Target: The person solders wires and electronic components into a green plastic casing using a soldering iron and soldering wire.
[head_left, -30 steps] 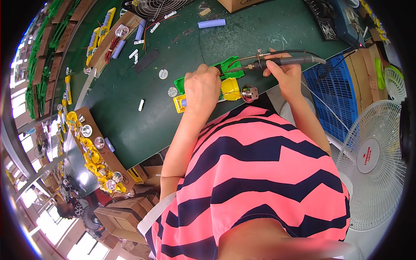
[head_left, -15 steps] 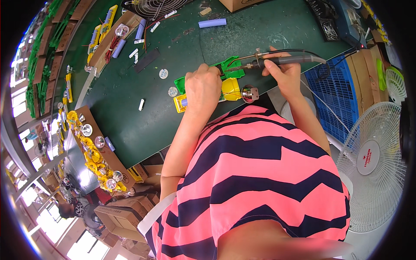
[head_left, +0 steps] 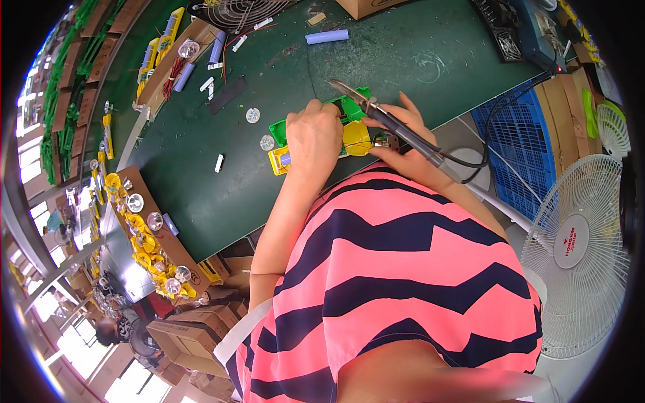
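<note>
My left hand (head_left: 314, 138), fingers curled down, presses on a green plastic casing half (head_left: 279, 129) and a yellow casing half (head_left: 357, 136) lying side by side near the bench edge. A purple cylindrical battery cell (head_left: 286, 160) shows in the yellow half. What its fingertips pinch is hidden. My right hand (head_left: 411, 138) holds a soldering iron (head_left: 410, 134) with a dark handle and a cable, its tip pointing up and left above the green half. The thumb and fingers of that hand are around a small round lamp reflector (head_left: 381, 140) wired to the yellow half.
Round boards (head_left: 252, 115), white connectors (head_left: 220, 162) and a loose purple cell (head_left: 328, 37) lie on the green bench (head_left: 201, 201). A soldering station (head_left: 537, 40) stands back right. At left is a carton of yellow parts (head_left: 144, 228); a white fan (head_left: 574, 252) stands right.
My right hand has moved down and left to the reflector. The soldering iron has swung from nearly level to a slant, its tip lifted off the green casing. My left hand stays put.
</note>
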Action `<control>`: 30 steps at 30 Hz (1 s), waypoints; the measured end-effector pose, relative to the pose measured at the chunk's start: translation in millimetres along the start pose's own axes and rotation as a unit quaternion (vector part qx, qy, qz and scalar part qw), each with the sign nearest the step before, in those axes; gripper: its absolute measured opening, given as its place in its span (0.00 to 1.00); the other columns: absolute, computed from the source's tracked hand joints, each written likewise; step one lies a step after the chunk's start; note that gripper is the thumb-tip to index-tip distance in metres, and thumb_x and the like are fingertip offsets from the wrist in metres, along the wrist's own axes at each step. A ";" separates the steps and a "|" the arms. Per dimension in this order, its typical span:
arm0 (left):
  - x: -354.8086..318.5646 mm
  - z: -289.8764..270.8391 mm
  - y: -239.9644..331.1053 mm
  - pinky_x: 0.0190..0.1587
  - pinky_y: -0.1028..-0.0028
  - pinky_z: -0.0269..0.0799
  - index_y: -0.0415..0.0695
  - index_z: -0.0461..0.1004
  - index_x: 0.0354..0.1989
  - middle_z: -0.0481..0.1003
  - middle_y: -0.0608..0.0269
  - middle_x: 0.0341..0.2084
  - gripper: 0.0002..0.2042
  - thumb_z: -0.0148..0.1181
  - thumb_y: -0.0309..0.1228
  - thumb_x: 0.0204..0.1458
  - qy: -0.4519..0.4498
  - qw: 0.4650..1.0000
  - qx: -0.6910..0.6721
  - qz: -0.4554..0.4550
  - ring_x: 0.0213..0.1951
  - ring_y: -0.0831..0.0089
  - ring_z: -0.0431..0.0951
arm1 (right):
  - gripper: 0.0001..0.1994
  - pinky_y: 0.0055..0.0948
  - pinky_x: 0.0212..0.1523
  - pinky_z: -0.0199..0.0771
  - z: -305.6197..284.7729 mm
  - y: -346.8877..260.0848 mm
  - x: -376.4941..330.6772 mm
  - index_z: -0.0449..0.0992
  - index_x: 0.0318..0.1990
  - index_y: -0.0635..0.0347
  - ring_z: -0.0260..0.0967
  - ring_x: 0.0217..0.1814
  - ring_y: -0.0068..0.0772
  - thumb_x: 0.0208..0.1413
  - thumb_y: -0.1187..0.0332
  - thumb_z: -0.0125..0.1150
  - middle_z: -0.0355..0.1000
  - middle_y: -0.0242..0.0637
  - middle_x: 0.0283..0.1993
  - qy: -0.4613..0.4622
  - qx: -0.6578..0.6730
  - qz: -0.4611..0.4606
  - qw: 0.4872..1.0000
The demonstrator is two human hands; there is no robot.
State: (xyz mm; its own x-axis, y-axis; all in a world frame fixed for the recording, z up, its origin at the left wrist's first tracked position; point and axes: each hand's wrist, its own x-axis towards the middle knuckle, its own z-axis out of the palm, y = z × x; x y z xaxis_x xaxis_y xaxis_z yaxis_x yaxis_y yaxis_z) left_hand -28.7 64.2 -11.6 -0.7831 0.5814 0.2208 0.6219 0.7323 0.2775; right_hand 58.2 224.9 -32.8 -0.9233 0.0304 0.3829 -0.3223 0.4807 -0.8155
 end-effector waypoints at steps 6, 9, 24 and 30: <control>-0.9 0.3 -0.1 0.27 0.66 0.62 0.43 0.73 0.20 0.68 0.59 0.18 0.02 0.55 0.25 0.39 -0.006 1.000 0.002 -0.004 0.21 0.63 0.72 | 0.37 0.48 0.66 0.31 0.8 -0.3 4.9 0.55 0.55 0.59 0.58 0.59 0.36 0.36 0.68 0.67 0.65 0.35 0.53 -0.184 -0.004 0.068 0.980; -1.8 -0.9 -0.7 0.30 0.67 0.63 0.44 0.75 0.23 0.70 0.60 0.20 0.03 0.55 0.26 0.41 -0.026 0.999 0.002 -0.023 0.23 0.62 0.72 | 0.36 0.48 0.66 0.33 3.7 -0.3 6.6 0.55 0.55 0.59 0.57 0.60 0.37 0.36 0.70 0.67 0.66 0.35 0.53 -0.119 -0.011 0.017 0.993; -50.8 -8.9 -4.9 0.34 0.73 0.66 0.41 0.74 0.28 0.73 0.61 0.28 0.09 0.62 0.18 0.34 0.137 0.968 -0.209 0.039 0.32 0.66 0.72 | 0.30 0.48 0.64 0.41 -0.2 2.4 29.1 0.63 0.54 0.52 0.69 0.36 0.37 0.38 0.72 0.63 0.58 0.34 0.55 -0.088 -0.061 -0.009 0.994; -40.9 5.6 -1.1 0.27 0.73 0.65 0.42 0.74 0.24 0.71 0.63 0.25 0.07 0.63 0.20 0.34 0.175 0.966 -0.189 0.009 0.26 0.68 0.71 | 0.27 0.46 0.64 0.41 3.0 4.9 23.1 0.65 0.52 0.53 0.70 0.34 0.37 0.40 0.71 0.63 0.63 0.35 0.51 -0.072 -0.025 0.014 0.997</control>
State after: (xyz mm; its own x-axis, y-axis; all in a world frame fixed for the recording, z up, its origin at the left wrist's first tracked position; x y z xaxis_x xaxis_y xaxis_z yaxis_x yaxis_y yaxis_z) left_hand 2.6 41.6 -26.2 -0.7647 0.3897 0.5131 0.6435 0.5028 0.5772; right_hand 34.6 225.3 -29.3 -0.9534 -0.0798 0.2911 -0.2885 0.5251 -0.8006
